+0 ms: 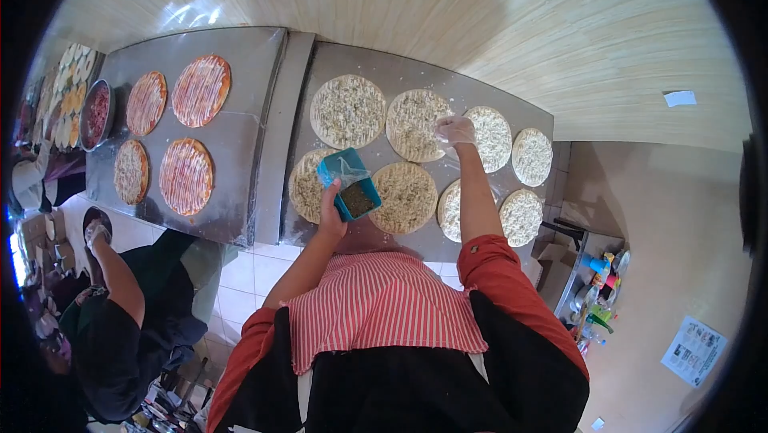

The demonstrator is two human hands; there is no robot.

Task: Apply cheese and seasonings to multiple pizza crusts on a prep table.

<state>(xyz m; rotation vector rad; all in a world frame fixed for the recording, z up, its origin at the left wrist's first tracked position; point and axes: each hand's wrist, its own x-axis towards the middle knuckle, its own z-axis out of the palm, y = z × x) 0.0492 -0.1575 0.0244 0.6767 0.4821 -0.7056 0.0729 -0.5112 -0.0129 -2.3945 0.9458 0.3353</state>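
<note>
My left hand [332,211] grips a blue plastic container [362,214] from its near left side. Inside the tilted container lie dried green herbs [357,199], with a clear plastic bag [348,170] bunched at the far end. In a clear glove, my right hand [456,131] hovers around the right edge of a cheese-topped pizza base [414,127], its fingers drawn together; whether a pinch of herbs is in them is hidden. Herb specks cover the bases on the left, such as the near middle one [404,197]. Bases to the right, like the far one [489,139], look whiter.
Left of the steel table [360,61], across a narrow gap strip, a second steel table [240,151] carries pizzas with pale drizzle [201,91] and a metal bowl [107,133]. A co-worker's gloved hand [98,232] is at lower left. A wall [384,7] borders the far side.
</note>
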